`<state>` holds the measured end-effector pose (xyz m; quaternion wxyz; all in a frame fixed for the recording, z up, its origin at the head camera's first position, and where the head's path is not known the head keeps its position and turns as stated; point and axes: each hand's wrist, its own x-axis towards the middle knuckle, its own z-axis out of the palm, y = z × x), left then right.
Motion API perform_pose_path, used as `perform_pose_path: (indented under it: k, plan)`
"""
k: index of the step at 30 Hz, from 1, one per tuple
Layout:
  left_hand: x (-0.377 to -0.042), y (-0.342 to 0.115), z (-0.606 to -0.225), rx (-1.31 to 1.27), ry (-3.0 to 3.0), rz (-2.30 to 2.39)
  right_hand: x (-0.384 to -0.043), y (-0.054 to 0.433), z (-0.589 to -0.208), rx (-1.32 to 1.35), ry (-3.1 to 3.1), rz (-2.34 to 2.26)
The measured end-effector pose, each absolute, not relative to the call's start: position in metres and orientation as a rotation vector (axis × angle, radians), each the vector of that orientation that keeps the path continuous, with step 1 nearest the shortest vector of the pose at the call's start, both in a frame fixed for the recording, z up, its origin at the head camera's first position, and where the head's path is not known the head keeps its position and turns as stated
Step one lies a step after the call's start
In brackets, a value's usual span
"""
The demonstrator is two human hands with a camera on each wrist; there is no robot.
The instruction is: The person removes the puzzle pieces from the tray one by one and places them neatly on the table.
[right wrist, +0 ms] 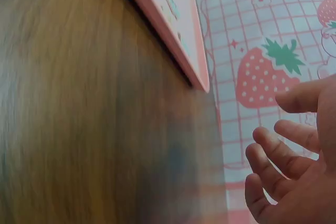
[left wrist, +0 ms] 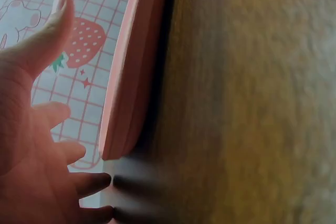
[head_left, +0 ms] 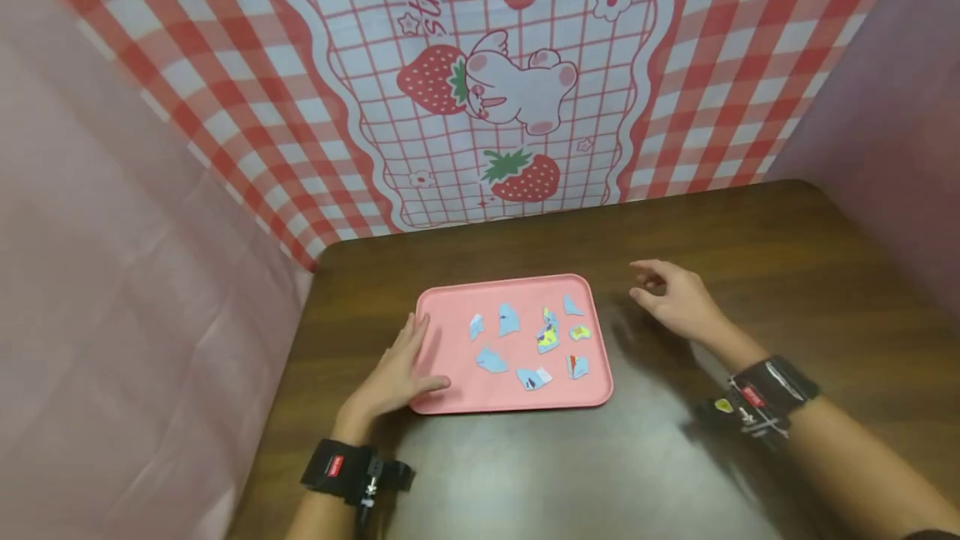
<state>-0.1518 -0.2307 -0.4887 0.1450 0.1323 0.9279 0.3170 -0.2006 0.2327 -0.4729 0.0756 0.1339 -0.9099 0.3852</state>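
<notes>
A pink tray point(head_left: 457, 398) lies on the table, holding several irregular light blue printed pieces, flat like paper or card. One large piece point(head_left: 548, 332) has yellow and purple print; another piece point(head_left: 577, 367) shows a red stripe. At the tray's left edge is my left hand point(head_left: 393, 369), fingers spread and thumb reaching over the rim; whether it touches the tray I cannot tell. My right hand point(head_left: 678, 300) hovers right of the tray, apart from it, with loosely bent fingers and nothing in them. The right wrist view shows that hand point(right wrist: 294, 166) beyond the tray's corner point(right wrist: 197, 72).
Dark wooden table point(head_left: 720, 248) surrounds the tray. Behind it hangs a red-and-white checked cloth point(head_left: 720, 65) with strawberries and a white cartoon animal. Pale pink fabric point(head_left: 135, 315) hangs at the left, with more fabric point(head_left: 885, 132) at the right.
</notes>
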Motion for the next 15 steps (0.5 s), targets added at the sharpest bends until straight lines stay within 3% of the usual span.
perform_pose_path:
  k: [15]
  plan:
    - [-0.138, -0.235, -0.504, 0.462, 2.611, 1.017, -0.209, 0.191, -0.487, 0.337, -2.753, 1.364]
